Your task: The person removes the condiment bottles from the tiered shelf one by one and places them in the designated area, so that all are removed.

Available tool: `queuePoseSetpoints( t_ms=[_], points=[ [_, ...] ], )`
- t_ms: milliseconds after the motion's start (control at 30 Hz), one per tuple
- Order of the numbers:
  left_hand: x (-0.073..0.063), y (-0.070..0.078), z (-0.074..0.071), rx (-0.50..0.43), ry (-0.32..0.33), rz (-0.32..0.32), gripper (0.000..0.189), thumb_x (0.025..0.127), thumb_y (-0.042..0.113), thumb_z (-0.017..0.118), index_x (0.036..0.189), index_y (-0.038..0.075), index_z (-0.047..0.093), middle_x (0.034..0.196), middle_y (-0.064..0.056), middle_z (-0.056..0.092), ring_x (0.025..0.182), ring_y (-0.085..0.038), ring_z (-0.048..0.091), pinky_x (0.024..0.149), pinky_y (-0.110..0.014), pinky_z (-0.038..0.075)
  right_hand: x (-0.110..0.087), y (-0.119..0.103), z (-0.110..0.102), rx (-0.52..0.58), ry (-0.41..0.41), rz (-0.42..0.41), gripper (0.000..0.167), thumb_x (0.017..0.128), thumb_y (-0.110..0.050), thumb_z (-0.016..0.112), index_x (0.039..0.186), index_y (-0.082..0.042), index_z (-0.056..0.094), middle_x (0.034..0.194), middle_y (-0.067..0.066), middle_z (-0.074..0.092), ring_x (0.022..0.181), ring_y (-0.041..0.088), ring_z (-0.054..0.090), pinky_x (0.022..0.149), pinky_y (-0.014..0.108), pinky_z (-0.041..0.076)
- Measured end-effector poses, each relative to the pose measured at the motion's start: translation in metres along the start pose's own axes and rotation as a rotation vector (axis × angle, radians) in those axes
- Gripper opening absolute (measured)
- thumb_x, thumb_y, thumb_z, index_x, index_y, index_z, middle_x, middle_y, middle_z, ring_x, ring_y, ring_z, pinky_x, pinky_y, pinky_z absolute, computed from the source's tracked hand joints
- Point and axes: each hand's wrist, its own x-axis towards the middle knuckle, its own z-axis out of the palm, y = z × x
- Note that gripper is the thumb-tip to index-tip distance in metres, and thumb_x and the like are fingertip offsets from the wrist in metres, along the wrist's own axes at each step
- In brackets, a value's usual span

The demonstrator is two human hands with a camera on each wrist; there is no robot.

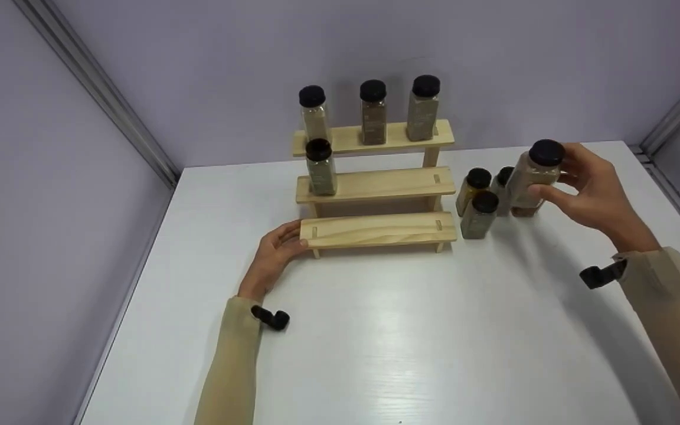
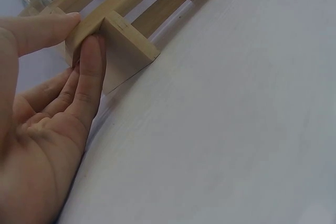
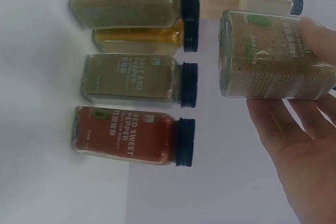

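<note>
A three-tier wooden shelf rack (image 1: pixel 375 230) stands toward the back of the white table. My left hand (image 1: pixel 275 254) pinches the left end of its lowest step; in the left wrist view the thumb lies on top of the board (image 2: pixel 113 6) and fingers reach beneath it. My right hand (image 1: pixel 594 189) grips a square glass spice jar (image 1: pixel 532 177) with a black cap, raised off the table right of the rack. Brownish powder fills this held jar (image 3: pixel 262 56) in the right wrist view. Below it, a red sweet pepper jar (image 3: pixel 123 135) is mostly hidden in the head view.
Beside the rack's right end stand a yellow spice jar (image 1: pixel 468 195), a greyish jar (image 1: pixel 477 221) and a salt and pepper jar (image 3: pixel 131 78). Three jars, including a brown one (image 1: pixel 373 118), occupy the top step. A green-grey jar (image 1: pixel 321 174) stands left on the middle step.
</note>
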Motion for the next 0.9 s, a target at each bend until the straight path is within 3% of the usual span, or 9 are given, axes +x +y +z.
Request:
queuePoseSetpoints(
  t_ms=[533, 900],
  points=[
    [-0.002, -0.001, -0.001, -0.005, -0.005, 0.017, 0.06, 0.103, 0.006, 0.069, 0.159, -0.001, 0.045, 0.155, -0.023, 0.052, 0.128, -0.025, 0.063, 0.105, -0.031, 0.058, -0.018, 0.025, 0.014, 0.007, -0.038, 0.032, 0.063, 0.084, 0.014, 0.083, 0.142, 0.002, 0.06, 0.127, -0.015, 0.067, 0.117, -0.001, 0.065, 0.095, 0.008, 0.053],
    [-0.001, -0.001, -0.002, -0.004, 0.002, -0.009, 0.062, 0.103, 0.008, 0.07, 0.159, 0.0, 0.045, 0.155, -0.022, 0.052, 0.128, -0.024, 0.063, 0.108, -0.031, 0.057, -0.023, 0.041, 0.023, -0.021, -0.059, 0.076, 0.065, 0.084, 0.01, 0.085, 0.143, 0.003, 0.058, 0.123, -0.02, 0.066, 0.114, -0.006, 0.064, 0.093, 0.005, 0.052]
  ],
)
